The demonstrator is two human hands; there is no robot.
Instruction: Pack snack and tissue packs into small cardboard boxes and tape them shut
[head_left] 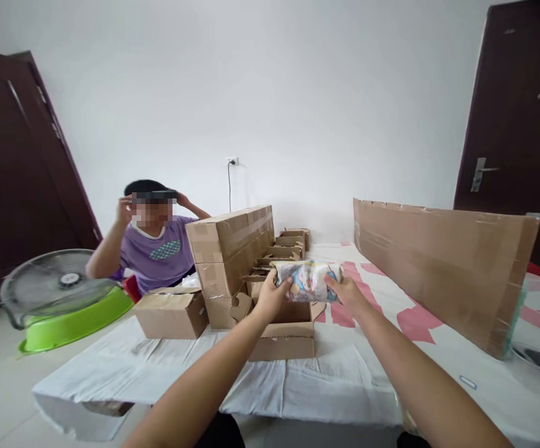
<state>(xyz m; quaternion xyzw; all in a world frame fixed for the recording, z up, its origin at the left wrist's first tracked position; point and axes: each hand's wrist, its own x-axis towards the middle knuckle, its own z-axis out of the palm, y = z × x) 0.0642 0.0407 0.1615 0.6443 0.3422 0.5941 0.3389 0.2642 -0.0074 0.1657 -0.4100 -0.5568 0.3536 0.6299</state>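
Between my two hands is a printed plastic packet [306, 281], white with blue and coloured pictures, held level in the air. My left hand [272, 294] grips its left end, thumb on the near face. Its right end is pinched by my right hand [341, 287]. What the packet contains is hidden. Just below it stands an open cardboard box [283, 345] with its flaps spread; the packet and my left hand cover part of the opening. Behind that, a row of open cardboard boxes [291, 241] runs toward the wall.
Stacked taped cartons [227, 242] stand left of the row, beside a closed small carton [170, 314]. A long cardboard panel [438, 267] stands at right, near a grey bowl [538, 361]. Across the table sits a person [158, 249], hands raised to headgear. A green-based fan [71, 305] is at left.
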